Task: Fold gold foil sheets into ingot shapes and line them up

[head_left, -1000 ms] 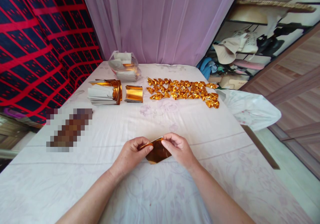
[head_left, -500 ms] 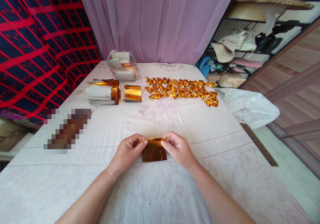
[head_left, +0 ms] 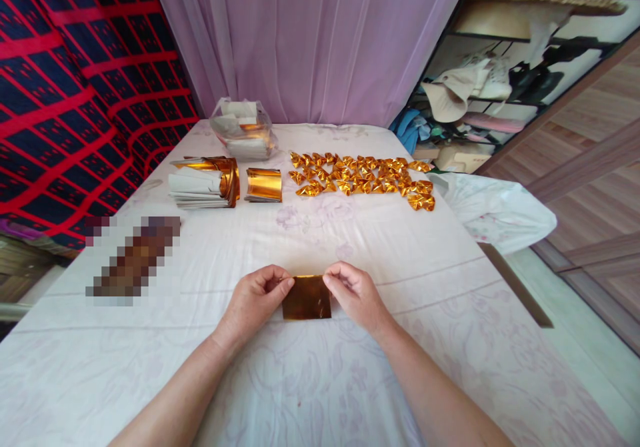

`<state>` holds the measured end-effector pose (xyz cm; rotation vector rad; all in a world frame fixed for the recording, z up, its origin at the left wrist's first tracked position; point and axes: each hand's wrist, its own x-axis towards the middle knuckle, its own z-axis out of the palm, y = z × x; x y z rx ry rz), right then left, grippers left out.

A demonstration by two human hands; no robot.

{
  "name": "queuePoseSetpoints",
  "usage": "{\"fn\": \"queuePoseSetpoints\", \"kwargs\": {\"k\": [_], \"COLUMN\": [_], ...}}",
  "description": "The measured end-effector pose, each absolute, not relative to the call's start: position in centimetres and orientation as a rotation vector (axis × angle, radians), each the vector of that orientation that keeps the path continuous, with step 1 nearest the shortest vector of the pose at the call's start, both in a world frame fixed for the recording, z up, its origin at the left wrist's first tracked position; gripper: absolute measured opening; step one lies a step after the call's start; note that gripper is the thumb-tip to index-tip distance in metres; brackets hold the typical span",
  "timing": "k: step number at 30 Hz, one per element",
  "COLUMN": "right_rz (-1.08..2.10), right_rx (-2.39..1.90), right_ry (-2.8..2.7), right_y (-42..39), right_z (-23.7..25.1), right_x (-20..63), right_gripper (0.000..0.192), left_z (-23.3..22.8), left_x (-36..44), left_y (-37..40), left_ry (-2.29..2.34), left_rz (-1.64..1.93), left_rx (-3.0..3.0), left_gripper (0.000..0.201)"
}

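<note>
A small rectangular sheet of gold foil paper (head_left: 307,299) is held low over the table, close in front of me. My left hand (head_left: 260,298) pinches its upper left corner between thumb and bent fingers. At the upper right corner my right hand (head_left: 356,294) pinches it the same way. The sheet's face looks dark golden brown, with a brighter line along its top edge. Farther off lie rows of folded gold foil pieces (head_left: 367,175). Left of them sit a small stack of gold sheets (head_left: 265,185) and a larger fanned stack (head_left: 196,188) with pale backs.
A clear plastic bag (head_left: 243,130) of more sheets stands at the table's far left. A blurred-out patch (head_left: 133,260) covers something on the left. Beyond the right edge are a white bag (head_left: 505,210) and crowded shelves (head_left: 480,100). A purple curtain (head_left: 320,47) hangs behind.
The bright band along the foil sheet's top has narrowed to a thin line, and its face now looks evenly dark. Both hands keep their pinch; the left has shifted slightly.
</note>
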<state>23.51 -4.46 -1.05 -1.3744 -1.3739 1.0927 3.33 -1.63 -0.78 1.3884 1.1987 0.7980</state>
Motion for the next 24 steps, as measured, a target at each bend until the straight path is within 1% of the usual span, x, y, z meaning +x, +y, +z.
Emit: {"fn": "queuePoseSetpoints", "kwargs": {"k": [9,13,17,24], "right_rz": [1.060,0.989,0.823,0.425], "right_rx": [-1.399,-1.421,-1.453,-1.506], "right_ry": [-1.430,-1.463,-1.575,-1.797], "right_y": [-4.5,-4.4,-4.4,-4.3], "right_z": [-1.6,-1.5,-1.4,-2.2], "right_x": [23.7,23.6,23.6,23.7], "right_gripper": [0.018,0.018,0.018,0.017], "left_z": [-0.6,-1.1,-1.7,-1.4], "left_x": [3.3,3.2,3.0,2.8], "left_y": [-1.6,-1.5,-1.4,-0.7], "left_ry": [1.200,1.217,1.280,1.461], "left_rz": [0.800,0.793,0.774,0.782], "left_rx": [1.395,1.441,1.601,2.121], "left_gripper": [0.026,0.025,0.023,0.009]}}
